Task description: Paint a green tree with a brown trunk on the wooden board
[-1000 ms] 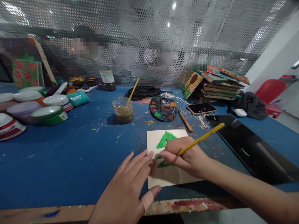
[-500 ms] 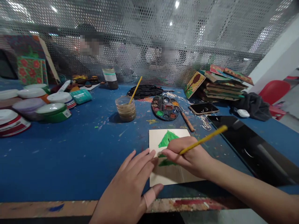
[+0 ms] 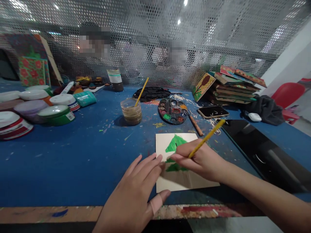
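Pale board (image 3: pixel 178 178) flat on blue worktop (image 3: pixel 73 174), bearing bright green shapes (image 3: pixel 174 144) (top 1 triangular). Right hand (image 3: pixel 199 159) grips yellow paintbrush (image 3: pixel 206 138) in bent fingers; left hand (image 3: pixel 136 186), fingers spread, rests on board's left edge.

The left hand (image 3: pixel 134 191) wears a bandage (image 3: pixel 156 204) on its thumb (image 3: pixel 166 195). The bandage is pale pink and plain, and it goes round the thumb like a wide, flat ring. Past the bandage, the round tip of the thumb pokes out. On its other side, the thumb gets fatter where it joins the hand. The fingers (image 3: pixel 147 170), up and left of the bandage, are long and thin with round ends. The back of that hand is wide and bare. Up and right of the bandage, the right hand (image 3: pixel 201 158) is bare, and so is its slim arm (image 3: pixel 262 191).
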A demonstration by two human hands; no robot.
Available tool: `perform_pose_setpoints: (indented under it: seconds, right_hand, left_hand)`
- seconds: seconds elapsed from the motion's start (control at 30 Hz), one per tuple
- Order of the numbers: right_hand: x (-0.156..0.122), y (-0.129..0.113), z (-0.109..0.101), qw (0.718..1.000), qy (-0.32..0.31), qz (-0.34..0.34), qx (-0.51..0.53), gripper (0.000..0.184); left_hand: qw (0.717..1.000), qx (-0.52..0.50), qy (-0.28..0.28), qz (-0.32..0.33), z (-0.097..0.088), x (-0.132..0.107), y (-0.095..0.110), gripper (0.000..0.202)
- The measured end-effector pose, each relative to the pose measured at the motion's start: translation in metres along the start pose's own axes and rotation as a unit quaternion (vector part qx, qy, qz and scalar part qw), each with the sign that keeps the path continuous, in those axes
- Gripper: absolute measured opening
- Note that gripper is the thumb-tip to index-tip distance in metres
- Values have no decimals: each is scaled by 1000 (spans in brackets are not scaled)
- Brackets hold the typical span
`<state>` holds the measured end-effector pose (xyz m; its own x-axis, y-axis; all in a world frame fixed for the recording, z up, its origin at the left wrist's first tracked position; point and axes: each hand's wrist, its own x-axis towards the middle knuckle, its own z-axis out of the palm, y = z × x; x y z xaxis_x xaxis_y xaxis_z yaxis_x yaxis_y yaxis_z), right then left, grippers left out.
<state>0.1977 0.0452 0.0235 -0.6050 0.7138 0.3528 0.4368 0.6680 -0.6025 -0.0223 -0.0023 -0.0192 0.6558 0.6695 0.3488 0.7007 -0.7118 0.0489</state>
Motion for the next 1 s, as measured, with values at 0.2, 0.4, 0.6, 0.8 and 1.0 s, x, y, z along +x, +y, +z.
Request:
perform_pose_setpoints:
  seconds: [0.2, 0.4, 0.6, 0.8, 1.0]
  right_hand:
    - [-1, 2, -3, 996, -32, 85, 16, 42]
    - [0, 3, -3, 994, 23, 108, -6, 44]
    - [1, 3, -3, 991, 26, 128, -14, 45]
    - [1, 3, -2, 992, 40, 121, -23, 45]
    - [2, 1, -2, 995, 41, 93, -23, 43]
  left_hand:
    - [1000, -6, -8, -12, -1, 0, 1, 49]
    - [1000, -4, -9, -7, -1, 1, 3, 51]
    - [1000, -20, -7, -14, -2, 2, 2, 53]
    - [1000, -24, -16, -13, -3, 2, 2, 52]
    - [1000, -16, 0, -3, -3, 1, 1, 49]
